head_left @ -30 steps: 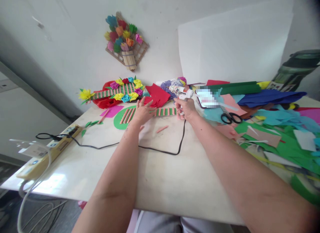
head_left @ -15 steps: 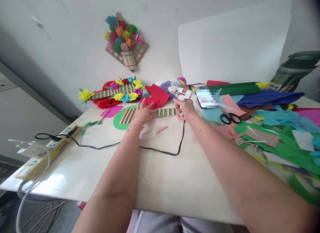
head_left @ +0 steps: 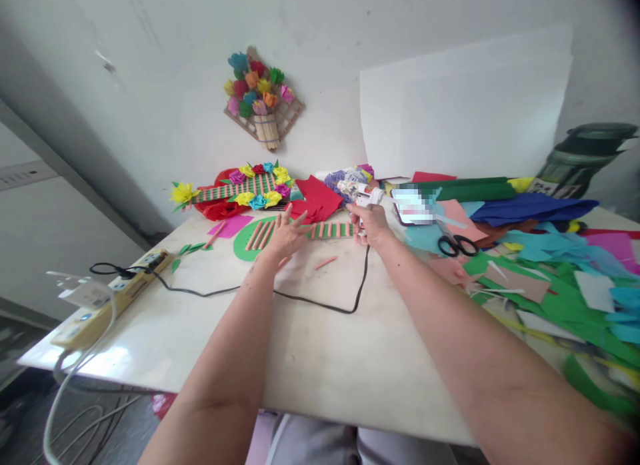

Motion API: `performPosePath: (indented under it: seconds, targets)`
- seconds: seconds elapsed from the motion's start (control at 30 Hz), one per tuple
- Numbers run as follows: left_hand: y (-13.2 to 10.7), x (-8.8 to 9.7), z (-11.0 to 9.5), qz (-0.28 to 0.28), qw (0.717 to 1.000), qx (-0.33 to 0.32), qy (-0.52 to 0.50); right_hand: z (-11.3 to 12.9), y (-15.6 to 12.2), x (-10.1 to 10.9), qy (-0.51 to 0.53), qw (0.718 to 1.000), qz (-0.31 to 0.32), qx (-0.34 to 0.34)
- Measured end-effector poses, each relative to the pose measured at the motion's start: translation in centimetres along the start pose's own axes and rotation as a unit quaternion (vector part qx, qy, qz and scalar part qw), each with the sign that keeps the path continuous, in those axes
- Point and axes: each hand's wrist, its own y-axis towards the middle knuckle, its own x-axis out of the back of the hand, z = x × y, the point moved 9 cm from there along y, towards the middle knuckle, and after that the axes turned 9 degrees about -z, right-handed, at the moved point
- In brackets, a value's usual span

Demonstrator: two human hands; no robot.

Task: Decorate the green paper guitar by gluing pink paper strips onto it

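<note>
My right hand [head_left: 374, 226] is wrapped around a white glue gun [head_left: 369, 197], whose black cord runs down from under the hand. My left hand [head_left: 289, 237] hovers or rests with spread fingers over a green guitar-shaped cutout [head_left: 242, 249]; whether it touches cannot be told. Salmon-coloured rolled paper sticks [head_left: 261, 236] lie in a row across the cutout's round body, and short ones [head_left: 332, 230] cross its neck. A loose salmon stick [head_left: 325, 262] lies on the table in front. The left hand hides the cutout's middle, and the right hand covers the neck's end.
Behind stands a finished flower-trimmed guitar [head_left: 235, 190] beside red paper [head_left: 317, 197]. To the right are a phone [head_left: 413, 208], black-handled scissors [head_left: 457, 246], paper scraps [head_left: 565, 298] and a bottle [head_left: 575, 162]. A power strip [head_left: 113, 305] lies left; the cord [head_left: 310, 304] crosses the table.
My left hand's fingers have spread and lifted a little over the cutout. My right hand keeps the glue gun at the neck's end. The whole view has shifted slightly.
</note>
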Motion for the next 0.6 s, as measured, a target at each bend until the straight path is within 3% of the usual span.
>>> performPosePath:
  seconds: [0.6]
  targets:
    - [-0.52, -0.01, -0.98, -0.015, 1.000, -0.011, -0.019, -0.06, -0.01, -0.55, -0.009, 0.999, 0.025, 0.018]
